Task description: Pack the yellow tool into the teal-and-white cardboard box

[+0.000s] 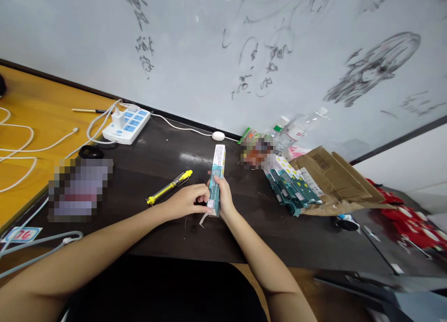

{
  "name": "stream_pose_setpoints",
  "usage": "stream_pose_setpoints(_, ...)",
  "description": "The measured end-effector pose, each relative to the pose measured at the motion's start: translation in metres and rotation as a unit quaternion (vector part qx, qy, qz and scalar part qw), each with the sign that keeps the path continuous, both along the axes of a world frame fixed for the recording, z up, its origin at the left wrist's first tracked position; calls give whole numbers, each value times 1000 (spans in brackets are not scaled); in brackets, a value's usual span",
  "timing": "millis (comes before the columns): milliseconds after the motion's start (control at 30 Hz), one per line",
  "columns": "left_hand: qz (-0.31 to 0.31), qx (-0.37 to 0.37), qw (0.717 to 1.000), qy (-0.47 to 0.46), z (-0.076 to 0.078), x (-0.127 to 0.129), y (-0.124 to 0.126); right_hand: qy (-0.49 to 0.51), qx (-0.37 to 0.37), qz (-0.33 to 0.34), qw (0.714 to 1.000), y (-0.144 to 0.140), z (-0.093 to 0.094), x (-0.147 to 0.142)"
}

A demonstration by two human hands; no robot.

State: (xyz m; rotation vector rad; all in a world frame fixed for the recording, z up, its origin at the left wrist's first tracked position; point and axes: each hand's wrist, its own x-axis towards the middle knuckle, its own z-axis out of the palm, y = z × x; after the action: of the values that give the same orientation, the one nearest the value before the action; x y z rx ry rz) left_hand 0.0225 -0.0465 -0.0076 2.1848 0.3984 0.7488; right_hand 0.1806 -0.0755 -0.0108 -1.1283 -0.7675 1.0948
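A long slim carton (217,173), teal and white and shaped like a toothpaste box, stands out between my hands above the dark table. My right hand (225,196) wraps its right side, with the thumb lying over the upper face. At the carton's near end, my left hand (195,200) is closed, its curled fingers and thumb against the left edge and end. A thin pale strip (202,219) hangs below that end. Just left of my left hand lies a yellow pen-like tool (169,188) with a metal clip.
Several similar teal cartons (291,184) lie at the right, beside a crumpled brown cardboard package (331,177). Clear bottles (296,131) stand behind them, against the whiteboard (195,47). To the left are a white power strip (127,125) with cables and a blurred-out flat object (80,189).
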Motion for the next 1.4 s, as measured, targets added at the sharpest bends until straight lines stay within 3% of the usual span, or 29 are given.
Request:
stream_pose_setpoints(67,9,101,995,-5,2,-1,-1,24,-26,-29,999,3,0,4)
stream_pose_setpoints(167,46,259,965,-3,1,-2,-2,84,-89,-77,989,9,0,12)
stream_pose_setpoints(300,126,352,927,-3,0,-4,1,150,-121,-115,975,14,1,16)
stream_pose_setpoints(500,134,353,925,31,1,-6,8,80,-2,-175,981,12,-2,13)
stream_pose_setpoints(600,121,325,935,71,-1,-4,6,40,34,-158,986,9,-4,6)
stream_pose_setpoints(733,90,265,956,81,-6,-1,2,25,44,-101,994,4,-3,-2)
stream_pose_setpoints(933,64,204,974,68,-3,-1,3,52,13,-114,992,2,0,-1)
stream_pose_setpoints(1167,53,226,971,63,-5,0,4,97,-13,-93,991,0,-2,-4)
stream_pose_setpoints(1400,132,338,927,99,-6,3,-3,91,24,-121,988,-4,-1,-18)
